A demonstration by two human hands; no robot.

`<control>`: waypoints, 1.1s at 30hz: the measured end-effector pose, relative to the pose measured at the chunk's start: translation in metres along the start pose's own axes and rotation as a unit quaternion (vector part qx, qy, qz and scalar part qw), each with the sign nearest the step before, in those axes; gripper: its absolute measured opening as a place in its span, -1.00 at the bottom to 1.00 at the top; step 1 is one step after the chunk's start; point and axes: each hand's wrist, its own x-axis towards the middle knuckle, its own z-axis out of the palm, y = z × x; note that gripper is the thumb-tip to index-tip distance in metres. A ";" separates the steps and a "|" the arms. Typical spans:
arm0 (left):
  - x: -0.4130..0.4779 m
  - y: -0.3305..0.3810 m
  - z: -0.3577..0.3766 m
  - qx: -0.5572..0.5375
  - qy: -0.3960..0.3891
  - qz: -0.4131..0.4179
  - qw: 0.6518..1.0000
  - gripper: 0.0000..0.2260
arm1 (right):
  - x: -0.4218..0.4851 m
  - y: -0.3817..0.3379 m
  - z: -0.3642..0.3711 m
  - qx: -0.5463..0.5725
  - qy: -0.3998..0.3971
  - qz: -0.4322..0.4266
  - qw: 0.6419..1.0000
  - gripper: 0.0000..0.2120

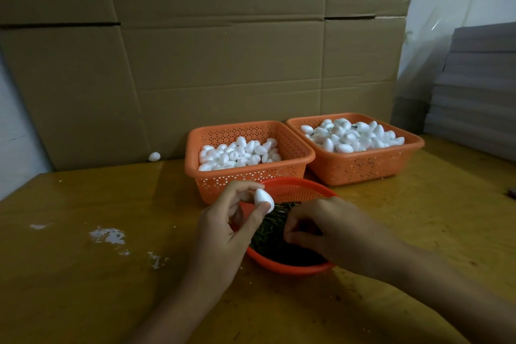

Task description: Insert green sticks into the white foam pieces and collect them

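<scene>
over the round red basket (293, 269) at the front of the surface (83, 288), the left hand (223, 234) pinches one white foam piece (263, 200) between thumb and fingertips, clear above the green sticks (272, 227). the right hand (321, 226) is down among those sticks with fingers curled — whether it has one pinched i cannot tell. likely risks: several thin sticks lifting out tangled together, a stick pushed in off-centre and splitting the soft foam, or a hard squeeze denting it. a dropped piece would roll — one stray piece (154, 156) lies by the cardboard. two orange baskets (251, 179) behind hold foam; choosing wrongly would mix them.
</scene>
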 end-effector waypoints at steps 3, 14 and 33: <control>-0.001 0.000 -0.001 -0.025 0.011 -0.019 0.999 -0.83 | 0.001 -0.002 0.002 0.026 0.061 -0.025 0.997 -0.97; 0.002 0.002 -0.004 -0.110 0.030 -0.056 0.992 -0.86 | 0.004 0.005 -0.012 0.450 0.076 0.071 0.887 -0.92; 0.003 0.006 -0.005 -0.092 0.018 -0.060 0.994 -0.79 | 0.001 0.010 -0.021 0.489 0.059 0.055 0.869 -0.93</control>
